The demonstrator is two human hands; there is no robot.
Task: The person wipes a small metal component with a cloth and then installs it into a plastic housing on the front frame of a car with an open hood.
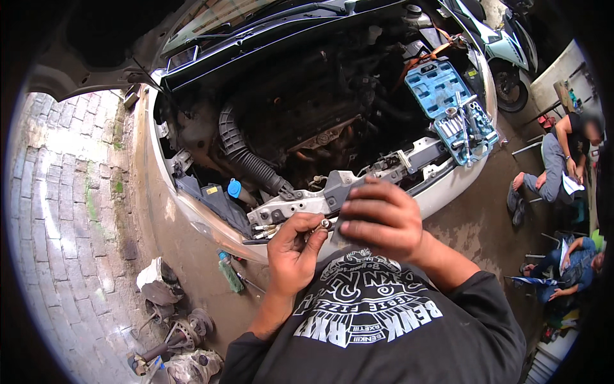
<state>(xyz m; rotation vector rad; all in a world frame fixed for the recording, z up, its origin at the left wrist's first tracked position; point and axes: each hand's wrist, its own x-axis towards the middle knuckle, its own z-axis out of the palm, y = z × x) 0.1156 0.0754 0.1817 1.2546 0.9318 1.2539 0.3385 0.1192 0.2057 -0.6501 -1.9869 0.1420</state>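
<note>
Above my black shirt, in front of the car's front edge, my left hand is closed, pinching a small metal part between thumb and fingers. Its round, shiny end points toward my right hand; the rest is hidden by the fingers, so I cannot tell its exact kind. My right hand is raised just beside it, slightly blurred, with its fingers bent around a thin dark grey sheet. Whether that sheet is sandpaper or cloth does not show. Both hands look smudged with dirt.
The open engine bay lies ahead, with a ribbed black air hose and a blue cap. A blue socket set case rests open at its right front. Greasy parts lie on the left ground. Two people sit at right.
</note>
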